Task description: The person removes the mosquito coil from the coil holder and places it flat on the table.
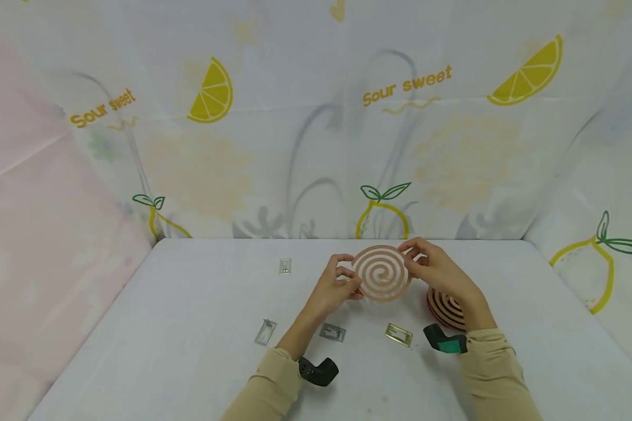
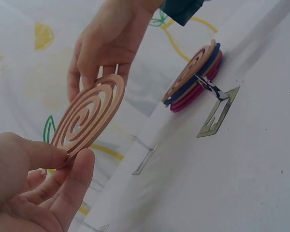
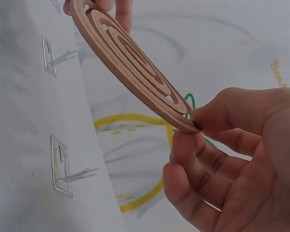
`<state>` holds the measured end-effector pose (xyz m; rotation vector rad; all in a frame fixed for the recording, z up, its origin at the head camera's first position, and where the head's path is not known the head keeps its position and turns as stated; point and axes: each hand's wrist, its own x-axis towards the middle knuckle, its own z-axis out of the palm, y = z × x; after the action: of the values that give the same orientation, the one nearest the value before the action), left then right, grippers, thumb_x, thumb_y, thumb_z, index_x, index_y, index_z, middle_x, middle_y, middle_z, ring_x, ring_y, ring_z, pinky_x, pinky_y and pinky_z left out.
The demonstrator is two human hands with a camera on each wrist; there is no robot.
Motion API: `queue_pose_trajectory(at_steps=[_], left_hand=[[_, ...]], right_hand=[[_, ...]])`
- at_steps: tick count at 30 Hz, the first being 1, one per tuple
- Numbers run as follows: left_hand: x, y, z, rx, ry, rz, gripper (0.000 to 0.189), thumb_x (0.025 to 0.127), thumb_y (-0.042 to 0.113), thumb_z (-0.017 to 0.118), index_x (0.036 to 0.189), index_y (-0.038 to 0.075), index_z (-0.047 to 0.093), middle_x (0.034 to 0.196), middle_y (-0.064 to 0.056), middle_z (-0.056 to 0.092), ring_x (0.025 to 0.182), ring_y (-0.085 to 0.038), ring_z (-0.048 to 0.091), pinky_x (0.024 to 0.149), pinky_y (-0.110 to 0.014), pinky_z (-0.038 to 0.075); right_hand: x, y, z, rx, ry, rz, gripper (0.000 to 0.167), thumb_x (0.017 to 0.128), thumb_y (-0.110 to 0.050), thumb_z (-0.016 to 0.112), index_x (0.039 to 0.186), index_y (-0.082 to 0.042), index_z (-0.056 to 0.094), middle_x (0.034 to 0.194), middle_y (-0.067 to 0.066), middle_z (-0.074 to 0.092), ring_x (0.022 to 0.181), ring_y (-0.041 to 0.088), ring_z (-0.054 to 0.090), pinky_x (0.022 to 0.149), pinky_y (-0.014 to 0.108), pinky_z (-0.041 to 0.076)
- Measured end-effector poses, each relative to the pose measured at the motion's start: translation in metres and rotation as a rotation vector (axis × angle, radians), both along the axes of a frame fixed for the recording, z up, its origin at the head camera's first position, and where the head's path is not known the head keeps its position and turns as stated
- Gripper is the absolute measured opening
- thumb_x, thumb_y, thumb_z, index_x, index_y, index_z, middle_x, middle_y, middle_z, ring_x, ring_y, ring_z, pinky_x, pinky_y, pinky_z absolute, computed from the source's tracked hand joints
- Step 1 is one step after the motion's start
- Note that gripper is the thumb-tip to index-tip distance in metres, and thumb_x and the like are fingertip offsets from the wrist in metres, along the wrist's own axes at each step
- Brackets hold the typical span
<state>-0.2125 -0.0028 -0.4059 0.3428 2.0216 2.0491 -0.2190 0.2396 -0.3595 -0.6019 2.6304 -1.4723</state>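
In the head view both hands hold up a tan mosquito coil (image 1: 381, 300), its flat spiral face tilted toward me. My left hand (image 1: 332, 288) pinches its left rim between thumb and fingers. At the opposite rim, my right hand (image 1: 438, 271) grips the coil; the right wrist view shows thumb and fingertips pinching the coil edge (image 3: 117, 72). The coil is clear of the table. Beneath and beside the right forearm lies a stack of coils (image 1: 446, 310), partly hidden; in the left wrist view its layers are tan, blue and magenta.
Several small metal coil stands lie about the white table (image 1: 189, 327): a gold stand (image 1: 398, 335), a grey stand (image 1: 333, 332), a silver stand (image 1: 265, 332) and a farther stand (image 1: 285, 266). Thin prongs rise from some. A lemon-print cloth (image 1: 295, 146) closes off the back and sides.
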Motion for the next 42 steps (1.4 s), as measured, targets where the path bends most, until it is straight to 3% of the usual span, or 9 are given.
queue_pose_trajectory(at_steps=[10, 20, 34, 42], left_hand=[[0.002, 0.010, 0.003, -0.013, 0.028, -0.041, 0.061, 0.090, 0.000, 0.057, 0.144, 0.011, 0.031, 0.099, -0.013, 0.054, 0.071, -0.012, 0.065, 0.069, -0.029, 0.058], [0.002, 0.018, -0.001, 0.010, 0.032, -0.038, 0.058, 0.090, -0.001, 0.057, 0.142, 0.010, 0.034, 0.097, -0.012, 0.054, 0.071, -0.013, 0.065, 0.068, -0.028, 0.058], [0.007, 0.042, -0.002, 0.047, -0.015, -0.016, 0.056, 0.089, 0.000, 0.059, 0.139, 0.009, 0.037, 0.099, -0.009, 0.056, 0.071, -0.012, 0.066, 0.067, -0.027, 0.058], [0.007, 0.056, -0.003, 0.051, -0.013, -0.018, 0.056, 0.086, -0.003, 0.060, 0.137, 0.005, 0.038, 0.094, -0.008, 0.054, 0.067, -0.012, 0.065, 0.066, -0.028, 0.058]], right_hand=[[0.003, 0.008, 0.005, 0.079, 0.030, -0.042, 0.026, 0.096, -0.013, 0.051, 0.120, -0.003, 0.051, 0.097, 0.017, 0.058, 0.070, 0.020, 0.060, 0.061, 0.027, 0.049], [0.005, 0.012, 0.006, 0.122, 0.055, -0.052, 0.026, 0.097, -0.016, 0.051, 0.120, -0.003, 0.052, 0.099, 0.017, 0.060, 0.073, 0.017, 0.060, 0.065, 0.028, 0.051], [0.008, 0.032, 0.010, 0.163, 0.033, -0.102, 0.029, 0.097, -0.019, 0.051, 0.121, -0.003, 0.053, 0.105, 0.019, 0.061, 0.081, 0.020, 0.060, 0.069, 0.038, 0.054], [0.009, 0.044, 0.009, 0.187, 0.040, -0.121, 0.027, 0.098, -0.018, 0.051, 0.120, -0.003, 0.055, 0.104, 0.019, 0.061, 0.083, 0.022, 0.062, 0.067, 0.032, 0.054]])
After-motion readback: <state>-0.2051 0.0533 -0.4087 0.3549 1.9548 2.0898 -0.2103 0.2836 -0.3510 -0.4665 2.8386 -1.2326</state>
